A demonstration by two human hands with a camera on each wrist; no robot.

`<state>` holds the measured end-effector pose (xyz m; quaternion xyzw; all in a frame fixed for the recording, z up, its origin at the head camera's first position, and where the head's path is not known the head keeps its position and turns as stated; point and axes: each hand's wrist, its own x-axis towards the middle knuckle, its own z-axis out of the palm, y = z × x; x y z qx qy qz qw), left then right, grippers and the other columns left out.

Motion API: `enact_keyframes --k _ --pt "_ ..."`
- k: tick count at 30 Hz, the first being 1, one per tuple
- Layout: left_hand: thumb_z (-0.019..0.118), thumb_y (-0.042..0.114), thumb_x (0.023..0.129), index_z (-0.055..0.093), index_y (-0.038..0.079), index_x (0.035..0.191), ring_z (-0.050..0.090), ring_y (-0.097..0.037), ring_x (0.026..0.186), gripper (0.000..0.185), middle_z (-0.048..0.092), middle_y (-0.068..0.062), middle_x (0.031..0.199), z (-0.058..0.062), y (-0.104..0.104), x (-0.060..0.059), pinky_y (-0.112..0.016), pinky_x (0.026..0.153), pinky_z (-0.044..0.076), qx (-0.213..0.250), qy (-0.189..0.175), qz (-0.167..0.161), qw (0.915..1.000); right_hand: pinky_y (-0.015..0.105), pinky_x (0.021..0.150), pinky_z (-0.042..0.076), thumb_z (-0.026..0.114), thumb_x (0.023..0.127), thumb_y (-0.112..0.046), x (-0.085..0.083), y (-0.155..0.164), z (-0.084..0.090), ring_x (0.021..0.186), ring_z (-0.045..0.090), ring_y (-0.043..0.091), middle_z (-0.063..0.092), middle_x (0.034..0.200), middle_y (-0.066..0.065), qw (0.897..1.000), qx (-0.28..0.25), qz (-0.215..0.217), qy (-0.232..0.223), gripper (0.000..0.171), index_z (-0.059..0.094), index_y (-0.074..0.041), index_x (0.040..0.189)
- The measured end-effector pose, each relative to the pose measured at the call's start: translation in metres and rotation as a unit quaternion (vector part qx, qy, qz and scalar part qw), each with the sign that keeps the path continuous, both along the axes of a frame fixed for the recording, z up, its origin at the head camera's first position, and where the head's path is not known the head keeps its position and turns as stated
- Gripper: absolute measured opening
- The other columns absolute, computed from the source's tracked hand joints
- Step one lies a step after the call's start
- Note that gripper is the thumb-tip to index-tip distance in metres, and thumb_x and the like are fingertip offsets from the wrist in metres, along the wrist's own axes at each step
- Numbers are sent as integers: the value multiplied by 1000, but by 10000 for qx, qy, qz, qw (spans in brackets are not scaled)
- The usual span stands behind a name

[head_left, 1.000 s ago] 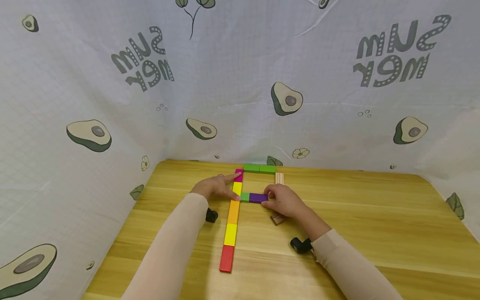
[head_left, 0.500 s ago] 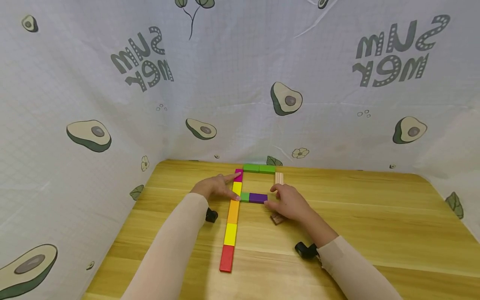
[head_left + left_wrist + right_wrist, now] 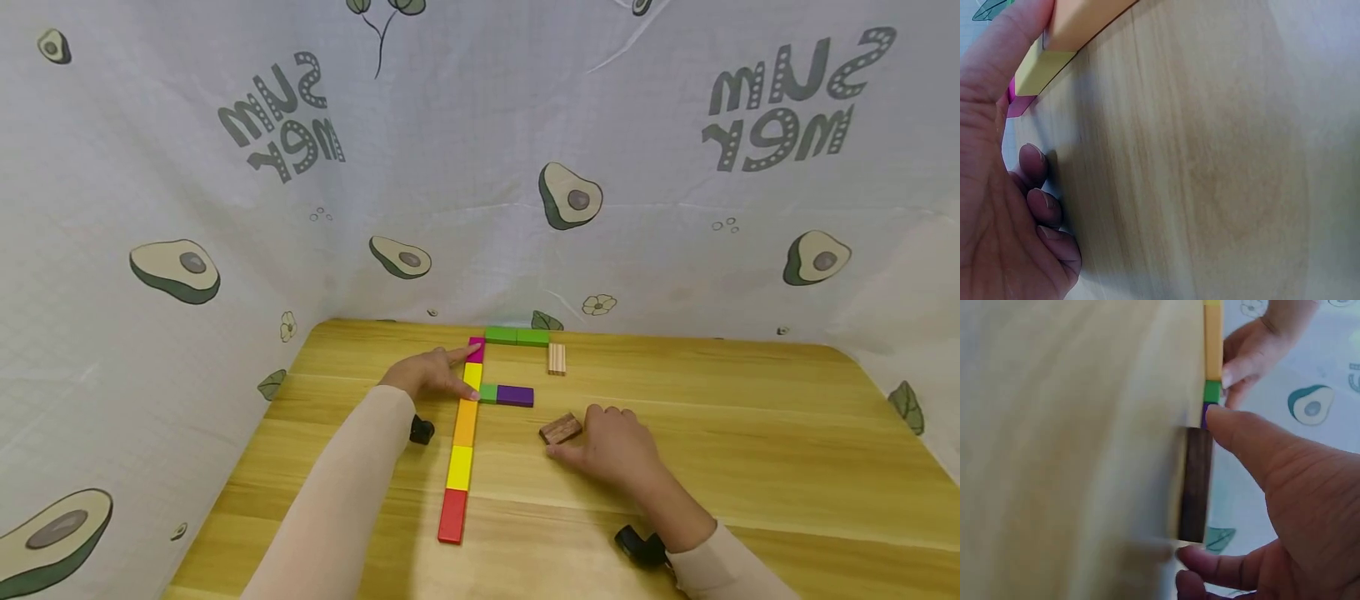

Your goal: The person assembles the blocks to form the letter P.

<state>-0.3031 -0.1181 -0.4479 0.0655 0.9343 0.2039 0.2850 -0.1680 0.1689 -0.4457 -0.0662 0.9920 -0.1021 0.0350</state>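
The left hand (image 3: 431,375) is resting flat, fingers straight, steadying the block column (image 3: 463,433), while the right hand (image 3: 615,446), its grip half-curled, is touching the brown block (image 3: 560,429) lying just ahead of its fingertips on the table (image 3: 750,433).

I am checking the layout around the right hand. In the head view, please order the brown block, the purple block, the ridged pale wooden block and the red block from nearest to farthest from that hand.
1. Brown block: beside the right hand, at its fingers.
2. Purple block: further away and to the left.
3. Ridged pale wooden block at the far side and red block at the near-left end of the column: too close to call.
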Motion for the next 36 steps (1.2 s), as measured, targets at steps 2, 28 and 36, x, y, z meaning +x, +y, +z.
enact_keyframes --k 2,28,36 --pt "73 70 53 15 62 136 22 -40 133 102 18 -8 151 0 0 0 -65 99 22 9 -18 14 10000 43 59 46 60 66 -75 -1 -1 -3 77 53 31 56 80 11 9999 -120 -59 -11 79 58 -1 94" --pt "73 69 55 16 60 137 22 -39 133 101 17 -7 152 3 1 1 -65 99 22 -58 -70 13 10000 48 73 47 64 78 -52 -57 0 -14 90 58 36 62 100 18 9942 -1073 30 -121 69 50 2 119" --pt "72 69 55 15 60 138 23 -39 133 101 16 -7 152 3 1 1 -65 99 22 -52 -55 -48 10000 49 78 47 62 80 -52 -57 -1 -15 95 57 37 61 104 20 9942 -1066 63 -113 70 48 1 125"
